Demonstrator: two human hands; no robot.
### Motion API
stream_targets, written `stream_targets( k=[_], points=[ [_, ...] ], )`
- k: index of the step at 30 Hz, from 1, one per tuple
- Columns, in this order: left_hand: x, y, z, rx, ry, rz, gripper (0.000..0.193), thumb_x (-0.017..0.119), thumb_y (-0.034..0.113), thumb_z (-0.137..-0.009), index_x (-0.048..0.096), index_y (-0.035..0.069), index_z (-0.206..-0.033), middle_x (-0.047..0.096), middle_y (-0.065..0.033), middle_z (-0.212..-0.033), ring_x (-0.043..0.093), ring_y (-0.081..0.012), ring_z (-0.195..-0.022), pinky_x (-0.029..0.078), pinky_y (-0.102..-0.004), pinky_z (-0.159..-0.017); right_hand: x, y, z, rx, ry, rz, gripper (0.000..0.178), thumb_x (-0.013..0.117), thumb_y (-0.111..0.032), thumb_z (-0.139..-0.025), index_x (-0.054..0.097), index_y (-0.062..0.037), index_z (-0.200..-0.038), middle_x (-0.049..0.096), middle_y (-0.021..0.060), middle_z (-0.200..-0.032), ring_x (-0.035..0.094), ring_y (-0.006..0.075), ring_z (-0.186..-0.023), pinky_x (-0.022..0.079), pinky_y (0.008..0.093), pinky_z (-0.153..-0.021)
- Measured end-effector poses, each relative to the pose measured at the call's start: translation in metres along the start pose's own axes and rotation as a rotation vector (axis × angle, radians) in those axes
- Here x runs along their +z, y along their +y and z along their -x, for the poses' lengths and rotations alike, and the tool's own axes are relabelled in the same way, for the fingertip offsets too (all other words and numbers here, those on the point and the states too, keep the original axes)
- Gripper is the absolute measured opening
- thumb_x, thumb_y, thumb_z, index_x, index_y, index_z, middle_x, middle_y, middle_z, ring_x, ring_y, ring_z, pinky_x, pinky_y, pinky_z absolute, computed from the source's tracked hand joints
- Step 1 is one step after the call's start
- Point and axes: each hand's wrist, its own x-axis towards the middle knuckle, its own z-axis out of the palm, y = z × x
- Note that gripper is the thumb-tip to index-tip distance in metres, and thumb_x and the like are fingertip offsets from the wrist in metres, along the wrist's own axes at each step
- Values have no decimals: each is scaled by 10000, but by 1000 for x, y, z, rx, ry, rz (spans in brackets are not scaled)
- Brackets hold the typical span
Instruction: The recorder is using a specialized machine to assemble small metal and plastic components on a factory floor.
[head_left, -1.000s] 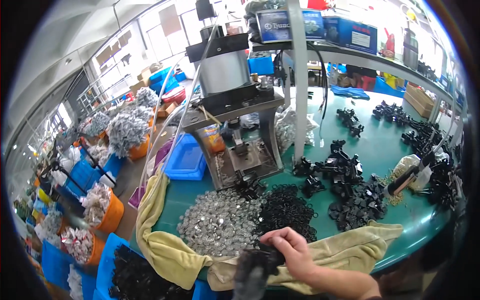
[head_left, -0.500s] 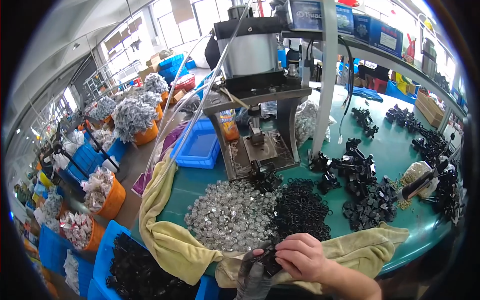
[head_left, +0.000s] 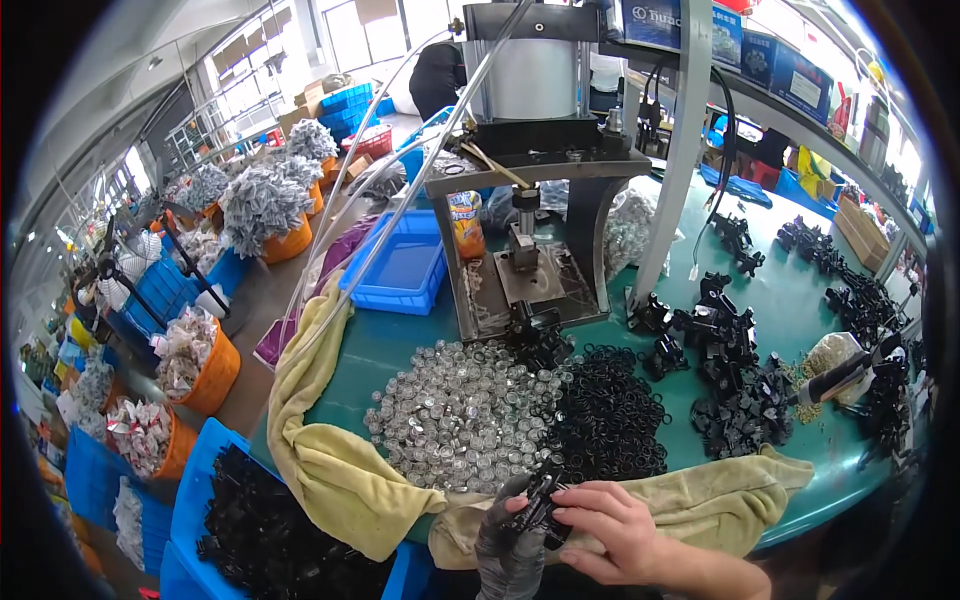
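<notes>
My left hand [head_left: 507,530], in a dark grey glove, grips a black plastic part [head_left: 543,505] at the table's front edge. From the right, my bare right hand [head_left: 605,528] presses its fingers against the same part. The part's exact kind is not clear, and my fingers cover some of it. Just beyond lies a heap of small clear round caps [head_left: 460,415]. Beside that heap, to the right, is a pile of black rings [head_left: 615,415]. A yellow-green towel [head_left: 700,500] runs along the edge under my hands.
A metal press [head_left: 535,220] stands behind the heaps, with black parts at its base. Left of it is a blue tray [head_left: 400,262]. More black plastic parts [head_left: 715,335] lie to the right, near a shelf post [head_left: 675,160]. A blue crate [head_left: 205,480] of black pieces sits lower left.
The black part is tilted up and shows more between my hands. My right fingers have shifted slightly down and spread along it. The whole view has swung a little.
</notes>
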Motion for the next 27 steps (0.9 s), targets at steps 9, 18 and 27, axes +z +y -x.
stream_targets(
  k=[9,18,27],
  points=[
    [4,0,2,28,176,63,467,733,168,-814,486,94,-1204,523,-170,-1238,582,-259,-1055,508,-415,-932,0,-15,-2,308,2,-153,610,827,-239,-690,546,40,-1153,590,176,-1159,586,350,-1034,484,422,-895],
    [-30,-10,28,-17,-65,78,410,496,231,-987,456,93,-1372,406,-146,-1433,471,-270,-1241,447,-405,-993,-8,13,5,157,-107,-41,566,802,-182,-683,571,-4,-1169,636,141,-1105,659,272,-933,547,365,-801],
    [-91,-35,57,-560,14,374,499,387,400,-1009,393,115,-1419,429,-120,-1420,460,-268,-1255,394,-423,-1050,-6,14,-37,-201,-399,-116,546,742,-132,-757,563,-10,-1259,531,147,-1306,555,280,-1134,482,386,-945]
  ],
)
